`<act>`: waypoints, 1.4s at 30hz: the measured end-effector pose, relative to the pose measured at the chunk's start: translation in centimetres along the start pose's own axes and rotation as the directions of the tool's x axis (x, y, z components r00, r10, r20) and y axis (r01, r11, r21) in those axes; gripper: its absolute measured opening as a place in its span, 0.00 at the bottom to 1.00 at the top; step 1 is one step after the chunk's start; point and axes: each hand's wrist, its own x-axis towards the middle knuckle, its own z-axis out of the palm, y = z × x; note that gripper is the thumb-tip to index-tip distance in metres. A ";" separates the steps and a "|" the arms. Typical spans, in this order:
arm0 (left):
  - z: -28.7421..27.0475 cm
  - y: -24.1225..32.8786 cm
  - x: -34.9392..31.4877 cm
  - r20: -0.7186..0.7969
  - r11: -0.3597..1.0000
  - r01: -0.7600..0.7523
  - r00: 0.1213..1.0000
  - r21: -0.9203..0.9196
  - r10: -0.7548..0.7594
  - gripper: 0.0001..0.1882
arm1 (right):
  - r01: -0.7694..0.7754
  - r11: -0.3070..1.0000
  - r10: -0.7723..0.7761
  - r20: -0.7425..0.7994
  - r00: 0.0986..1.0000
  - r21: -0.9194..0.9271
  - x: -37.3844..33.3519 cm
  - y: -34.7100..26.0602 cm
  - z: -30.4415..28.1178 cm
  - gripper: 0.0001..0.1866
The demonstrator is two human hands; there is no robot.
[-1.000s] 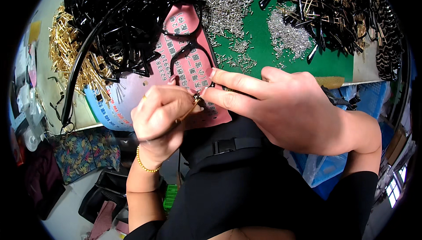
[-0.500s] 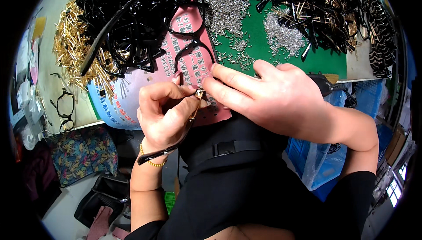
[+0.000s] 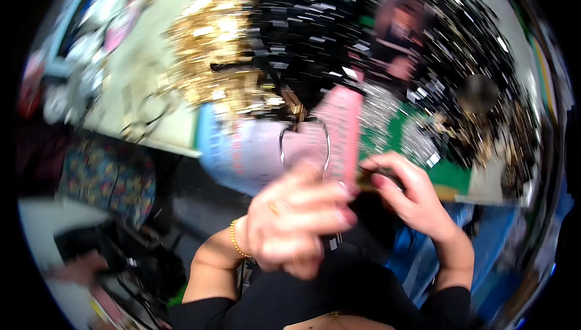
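The picture is smeared by motion. My left hand [image 3: 290,224], with a gold bead bracelet at the wrist, is in the middle. Its fingers point right, and the grip looks closed on a black eyeglass frame [image 3: 328,148]. One rim stands out above the knuckles; the pinched part is hidden behind the hand. My right hand [image 3: 411,194] is apart from it, by the table's front edge, fingers curled round a small dark thing [image 3: 390,177] too blurred to name. Beneath the frame lies a pink and pale blue printed sheet [image 3: 254,148].
Gold-coloured temple pieces [image 3: 209,52] and black eyeglass parts [image 3: 296,27] are heaped behind the sheet. Small silver screw-like pieces [image 3: 417,139] lie on a green mat [image 3: 451,176]. A dark screen [image 3: 399,33] stands among more black parts. Blue plastic [image 3: 387,254] hangs below the right edge.
The view has swung, so the table appears shifted right and lower. My right hand has left the eyeglass frame, moved rightward, and curled its fingers. The frame stays by my left hand.
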 end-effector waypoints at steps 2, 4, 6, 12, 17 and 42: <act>-2.0 2.4 0.2 -0.204 0.959 0.264 0.949 0.108 -0.238 0.09 | -0.178 0.964 0.161 0.101 0.982 0.197 -0.8 1.0 0.0 0.13; -3.1 2.3 1.8 -0.499 0.810 0.537 0.782 0.236 -0.373 0.11 | -0.168 0.937 0.148 0.088 0.985 0.306 -1.4 2.5 0.6 0.13; -5.5 -1.2 1.6 -0.603 0.601 0.778 0.572 0.184 -0.556 0.13 | -0.128 0.915 0.106 0.077 0.991 0.382 -1.8 3.6 0.4 0.13; -10.7 -9.3 -2.6 -0.736 0.020 0.743 0.665 0.669 -0.125 0.14 | -0.116 0.886 0.072 0.114 0.991 0.449 -1.3 4.1 0.3 0.20; -15.9 -16.3 -6.4 -0.579 0.204 0.598 0.801 0.775 -0.149 0.18 | -0.019 0.878 -0.009 0.057 0.998 0.479 -1.5 4.5 0.7 0.26; -0.9 -3.7 2.9 -0.214 0.848 0.528 0.834 0.039 -0.509 0.07 | -0.170 0.497 -0.304 -0.354 0.885 -0.851 -4.4 2.8 -7.7 0.10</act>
